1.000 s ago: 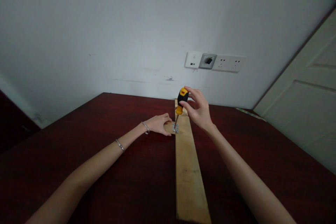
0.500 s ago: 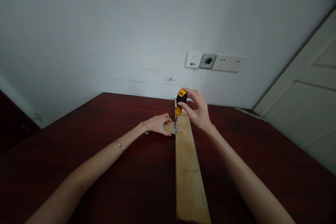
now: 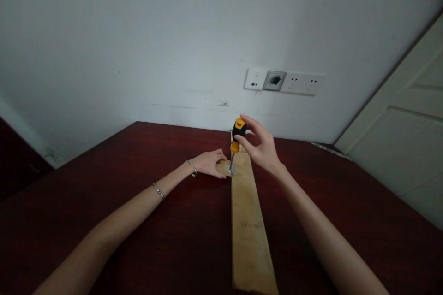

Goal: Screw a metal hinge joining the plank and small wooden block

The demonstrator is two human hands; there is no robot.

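Note:
A long pale wooden plank (image 3: 249,226) lies lengthwise on the dark red table (image 3: 138,203). A small metal hinge (image 3: 231,169) sits at the plank's left edge, joining it to a small wooden block (image 3: 222,168). My left hand (image 3: 207,163) rests on that block, fingers curled over it. My right hand (image 3: 261,145) grips the yellow-and-black handle of a screwdriver (image 3: 237,134). The screwdriver stands nearly upright with its tip down on the hinge.
A white wall rises behind the table, with a row of sockets and a switch plate (image 3: 284,81). A pale door (image 3: 401,129) stands at the right. Two thin bracelets circle my left forearm.
My right hand's fingers have shifted around the screwdriver handle, which stays upright on the hinge. The left hand and plank have not moved.

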